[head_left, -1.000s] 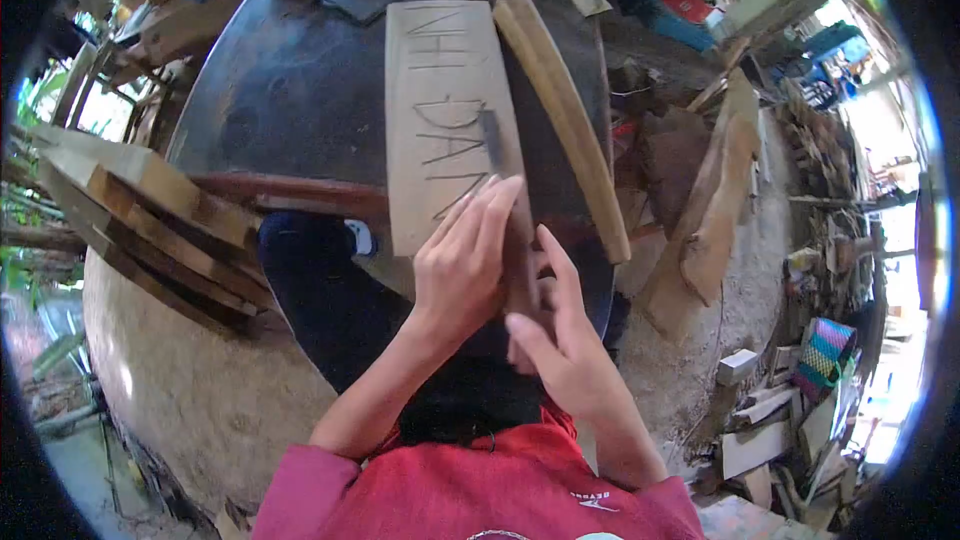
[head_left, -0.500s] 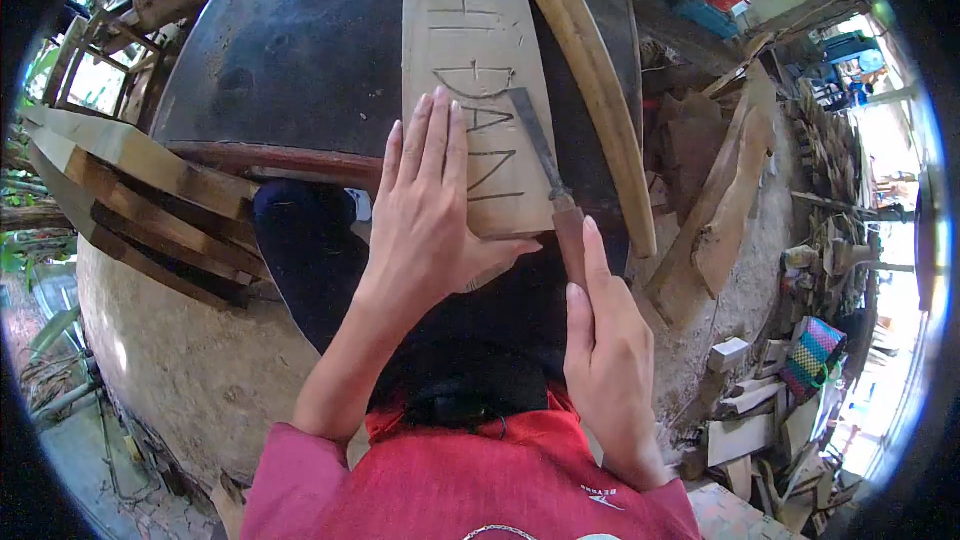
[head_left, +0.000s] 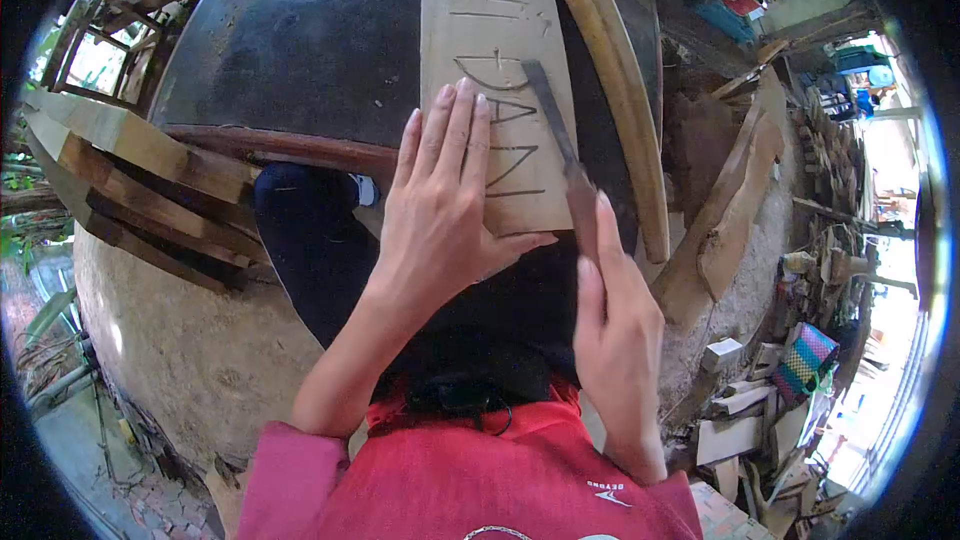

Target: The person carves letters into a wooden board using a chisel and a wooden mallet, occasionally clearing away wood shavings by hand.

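Note:
A pale wooden board [head_left: 490, 30] with pencilled letters lies on a dark round table [head_left: 300, 50]. My left hand [head_left: 440, 210] rests flat on the board's near end, fingers spread over the letters. My right hand [head_left: 615, 325] is closed on the wooden handle of a chisel [head_left: 555, 130], index finger stretched along it. The chisel's metal blade lies slanted across the board, its tip among the drawn letters. A long curved strip of light wood [head_left: 615, 90] lies along the board's right side.
Stacked planks [head_left: 140, 180] sit at the left over a rounded concrete surface [head_left: 190, 360]. Rough slabs of wood [head_left: 730, 200] lean at the right, with scraps and a woven bag [head_left: 805, 360] on the ground. My dark-trousered leg [head_left: 310, 240] is under the table edge.
My left hand left the chisel handle and spread flat on the board. My right hand slid back along the handle, and the blade now lies further up across the letters.

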`<state>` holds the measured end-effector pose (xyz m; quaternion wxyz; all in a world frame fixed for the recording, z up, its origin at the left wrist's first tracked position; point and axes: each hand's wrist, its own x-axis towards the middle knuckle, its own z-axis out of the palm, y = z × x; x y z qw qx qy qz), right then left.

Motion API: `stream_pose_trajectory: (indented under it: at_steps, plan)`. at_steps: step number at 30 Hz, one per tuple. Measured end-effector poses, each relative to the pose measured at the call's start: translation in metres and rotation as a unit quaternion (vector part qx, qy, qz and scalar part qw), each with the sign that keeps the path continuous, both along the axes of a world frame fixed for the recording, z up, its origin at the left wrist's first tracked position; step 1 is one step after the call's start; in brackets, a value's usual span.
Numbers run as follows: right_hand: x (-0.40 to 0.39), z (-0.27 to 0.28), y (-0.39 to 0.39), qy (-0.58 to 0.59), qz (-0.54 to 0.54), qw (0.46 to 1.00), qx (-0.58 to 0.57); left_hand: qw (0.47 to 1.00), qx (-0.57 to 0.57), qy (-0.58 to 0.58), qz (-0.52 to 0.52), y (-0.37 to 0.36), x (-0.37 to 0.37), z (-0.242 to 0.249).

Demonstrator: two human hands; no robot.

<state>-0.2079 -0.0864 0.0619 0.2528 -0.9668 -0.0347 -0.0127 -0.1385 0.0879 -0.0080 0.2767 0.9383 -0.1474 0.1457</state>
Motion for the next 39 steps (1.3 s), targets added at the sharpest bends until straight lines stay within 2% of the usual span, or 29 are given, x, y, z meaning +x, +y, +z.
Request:
stream_pose_trajectory:
  at_steps: [11, 15, 19, 21, 23, 25, 28, 30, 32, 36, 39]
  plan:
    - [-0.008, 0.002, -0.008, 0.004, 0.001, 1.0, 0.012, 1.0, 0.007, 0.017, 0.003, -0.001, -0.002, 0.002]
    - [0.012, -0.014, -0.005, -0.021, 0.007, 1.0, 0.013, 1.0, 0.013, 0.021, 0.01, -0.003, -0.004, 0.003]
    - [0.0, -0.005, -0.016, 0.027, 0.005, 1.0, 0.01, 0.999, 0.014, 0.03, 0.006, -0.001, -0.003, 0.006]
    - [-0.002, -0.012, -0.034, -0.008, 0.03, 0.999, 0.041, 0.999, 0.015, 0.036, 0.005, -0.002, -0.003, 0.007]
    - [-0.003, -0.011, -0.048, 0.022, 0.009, 0.994, 0.105, 0.999, 0.026, 0.038, 0.006, -0.002, -0.003, 0.01]
    - [-0.005, -0.002, -0.057, 0.111, -0.063, 0.971, 0.202, 0.997, 0.051, 0.055, 0.008, 0.001, -0.004, 0.014]
    - [-0.001, 0.005, -0.078, 0.117, -0.107, 0.922, 0.354, 0.994, 0.09, 0.069, -0.002, -0.001, -0.002, 0.026]
    - [0.005, 0.012, -0.096, 0.072, -0.126, 0.884, 0.445, 0.991, 0.119, 0.058, -0.027, -0.007, 0.002, 0.036]
    - [0.016, 0.008, -0.115, -0.002, -0.139, 0.871, 0.471, 0.988, 0.135, 0.034, -0.066, -0.017, 0.008, 0.043]
    - [0.041, 0.01, -0.121, -0.089, -0.176, 0.814, 0.546, 0.976, 0.057, -0.035, -0.207, -0.052, 0.034, 0.064]
    - [0.05, 0.007, -0.12, -0.127, -0.164, 0.813, 0.544, 0.958, 0.028, -0.055, -0.28, -0.082, 0.049, 0.071]
